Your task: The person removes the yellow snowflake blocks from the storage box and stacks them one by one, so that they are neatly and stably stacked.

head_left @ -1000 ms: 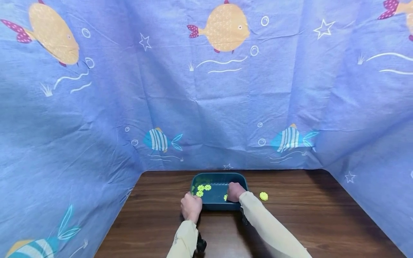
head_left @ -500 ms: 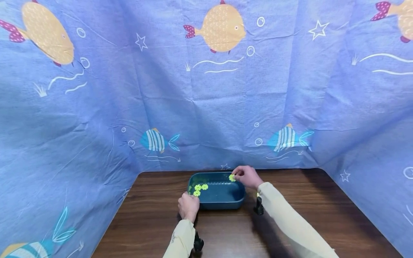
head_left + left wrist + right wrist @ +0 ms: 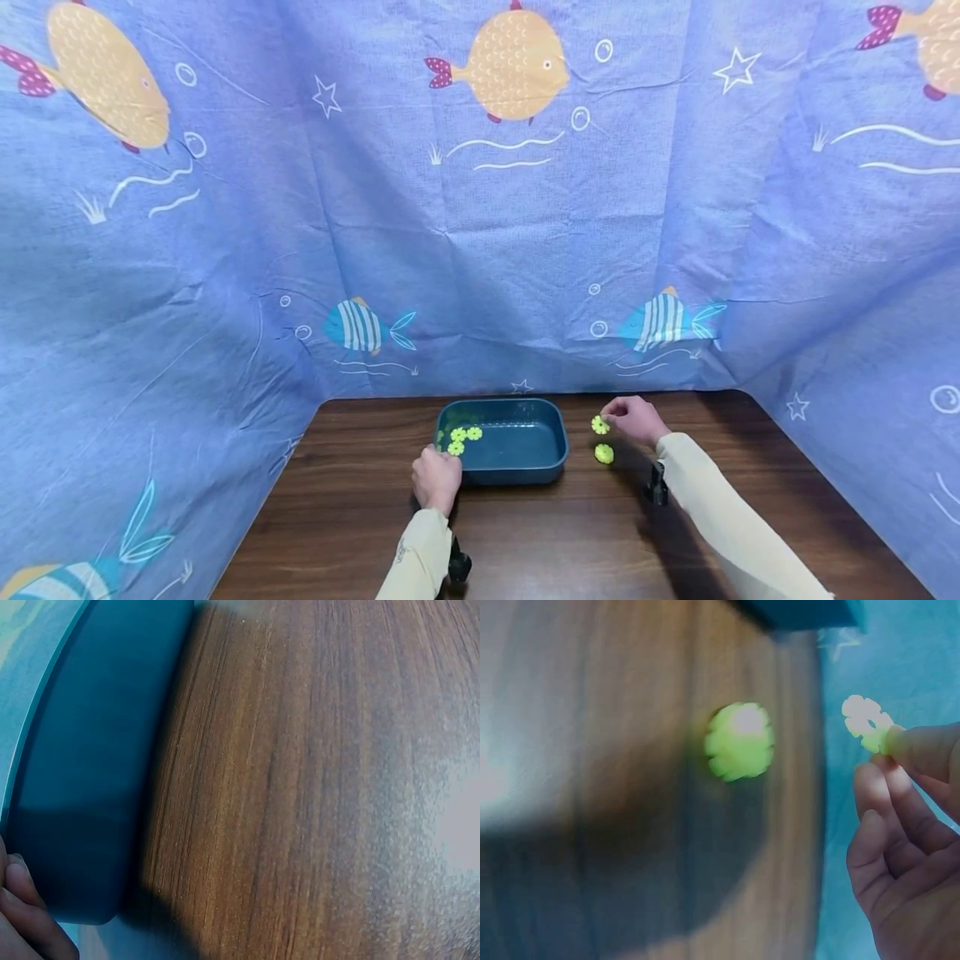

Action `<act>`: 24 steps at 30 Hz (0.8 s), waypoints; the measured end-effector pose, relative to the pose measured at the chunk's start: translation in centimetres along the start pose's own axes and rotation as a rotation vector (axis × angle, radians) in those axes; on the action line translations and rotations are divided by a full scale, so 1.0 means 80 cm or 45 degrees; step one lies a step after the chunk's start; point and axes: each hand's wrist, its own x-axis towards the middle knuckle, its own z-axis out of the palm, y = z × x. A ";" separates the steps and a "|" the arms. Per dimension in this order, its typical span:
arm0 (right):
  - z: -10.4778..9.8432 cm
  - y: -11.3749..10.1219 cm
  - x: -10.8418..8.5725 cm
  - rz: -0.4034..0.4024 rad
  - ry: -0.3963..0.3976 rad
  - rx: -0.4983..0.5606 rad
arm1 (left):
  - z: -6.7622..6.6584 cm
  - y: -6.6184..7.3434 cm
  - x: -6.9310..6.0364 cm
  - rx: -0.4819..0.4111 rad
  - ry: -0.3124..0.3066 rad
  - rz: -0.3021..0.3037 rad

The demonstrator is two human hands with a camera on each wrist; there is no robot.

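A dark teal rectangular tray (image 3: 517, 476) stands on the table, with several yellow-green flower-shaped discs (image 3: 457, 448) at its left end. My left hand (image 3: 437, 479) grips the tray's near left corner; in the left wrist view, curled fingers (image 3: 30, 915) show at the tray's end. To the right of the tray, my right hand (image 3: 637, 419) pinches one flower-shaped disc (image 3: 866, 724) by its edge between thumb and fingertips. Below that hand, a yellow-green flower-shaped piece (image 3: 603, 454) lies on the table, looking thick like a small stack.
The brown wood-grain table (image 3: 517, 550) carries the tray. A blue cloth printed with fish (image 3: 517, 250) hangs behind the table and along both sides.
My right hand has come up out of the tray with a flower-shaped disc and moved right, over the table near the yellow-green piece. My left hand stays at the tray's corner.
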 end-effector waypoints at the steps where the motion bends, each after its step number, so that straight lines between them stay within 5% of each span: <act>1: 0.002 0.005 -0.002 -0.001 -0.004 0.006 | 0.000 0.000 0.000 0.003 0.003 0.001; 24: 0.027 0.022 -0.019 0.072 -0.098 0.017 | 0.002 -0.002 -0.001 -0.004 0.037 0.019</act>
